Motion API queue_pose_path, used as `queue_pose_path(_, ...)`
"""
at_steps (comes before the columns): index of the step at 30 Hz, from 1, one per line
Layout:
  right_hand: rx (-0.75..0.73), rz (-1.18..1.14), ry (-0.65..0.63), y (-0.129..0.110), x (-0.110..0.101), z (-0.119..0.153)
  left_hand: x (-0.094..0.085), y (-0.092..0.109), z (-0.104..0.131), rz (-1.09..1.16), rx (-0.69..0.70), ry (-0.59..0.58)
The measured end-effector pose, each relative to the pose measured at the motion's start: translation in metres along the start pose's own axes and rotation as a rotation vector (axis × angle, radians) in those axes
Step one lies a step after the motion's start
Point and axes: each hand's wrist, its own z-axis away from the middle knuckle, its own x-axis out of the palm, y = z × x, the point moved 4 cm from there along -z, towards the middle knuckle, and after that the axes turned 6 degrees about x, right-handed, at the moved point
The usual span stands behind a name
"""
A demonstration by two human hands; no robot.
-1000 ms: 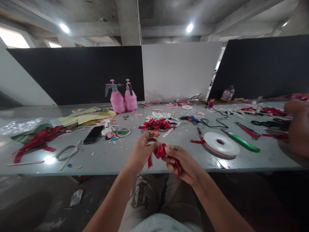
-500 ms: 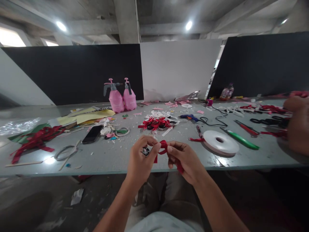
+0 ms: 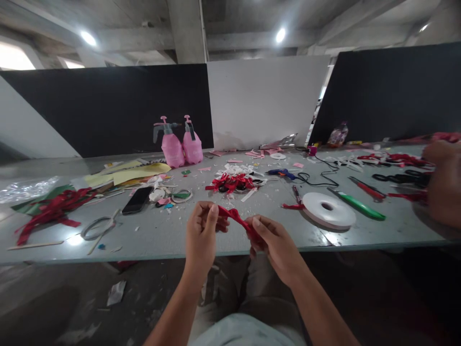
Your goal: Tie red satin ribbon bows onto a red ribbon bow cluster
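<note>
A red ribbon (image 3: 236, 216) with a small knot or loop near its middle stretches between my two hands, above the table's front edge. My left hand (image 3: 202, 230) pinches one end between thumb and fingers. The other part is gripped by my right hand (image 3: 272, 240), with some ribbon bunched at its fingers. Beyond my hands lies a pile of red ribbon bows (image 3: 232, 183) with dark round pieces among them. To the right of my right hand rests a white ribbon roll (image 3: 328, 211).
A phone (image 3: 137, 200), loose red ribbons (image 3: 57, 209) and a wire coil (image 3: 97, 228) lie left. Pink spray bottles (image 3: 173, 150) stand behind. A blue glue gun (image 3: 282, 173), green cutter (image 3: 362, 206) and red-handled tool (image 3: 367, 189) lie right. Another person's hand (image 3: 444, 187) is at far right.
My hands have drawn apart, the left one moving left. The ribbon's open loop has tightened into a small knot, and the ribbon is now stretched between them.
</note>
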Motion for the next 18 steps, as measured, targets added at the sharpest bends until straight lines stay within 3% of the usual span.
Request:
queue_pose_path(3,-0.186,0.312,0.092,-0.014,-0.006,0.0,0.005,0.004,0.001,-0.049,0.013,-0.057)
queue_pose_path(6,-0.213,0.416,-0.015,-0.021,0.002,-0.003,0.011,0.008,-0.001,-0.089,0.014,-0.144)
queue_pose_path(9,-0.146,0.329,-0.049,-0.019,0.012,-0.01,0.014,0.007,-0.004,-0.107,-0.006,-0.204)
queue_pose_path(13,-0.105,0.196,0.065,-0.014,0.018,-0.017,0.006,0.003,-0.001,-0.228,0.068,-0.079)
queue_pose_path(18,-0.142,-0.024,0.146,-0.011,0.02,-0.015,0.017,-0.011,0.016,-0.301,-0.051,-0.342)
